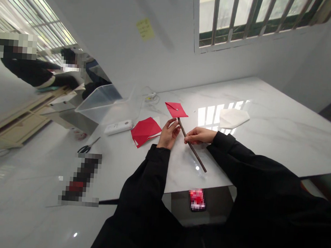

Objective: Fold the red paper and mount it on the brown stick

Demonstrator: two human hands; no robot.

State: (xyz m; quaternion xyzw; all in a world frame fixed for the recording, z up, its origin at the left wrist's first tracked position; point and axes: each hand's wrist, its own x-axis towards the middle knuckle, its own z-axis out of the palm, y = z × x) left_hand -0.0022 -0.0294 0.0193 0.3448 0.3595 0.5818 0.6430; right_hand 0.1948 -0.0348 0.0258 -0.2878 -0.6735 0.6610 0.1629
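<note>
A thin dark brown stick [196, 155] slants across the front of the table, its lower end toward me. My right hand [200, 136] is closed in a pinch around the stick's middle. At the stick's upper end sits a folded red paper piece [177, 109], shaped like a pinwheel, with a small pale dot at its centre. Just below that paper, my left hand [169, 135] has its fingers curved and apart beside the stick. Whether its fingertips touch the stick is unclear. Left of this hand, several red paper sheets [145, 131] lie over white ones.
Scissors [87, 148] and a long white device [118, 127] lie left, near a clear plastic bin [99, 103]. Folded white paper [234, 118] rests right. A phone [197, 200] with a blurred screen is below the table edge. Two people sit at the far left.
</note>
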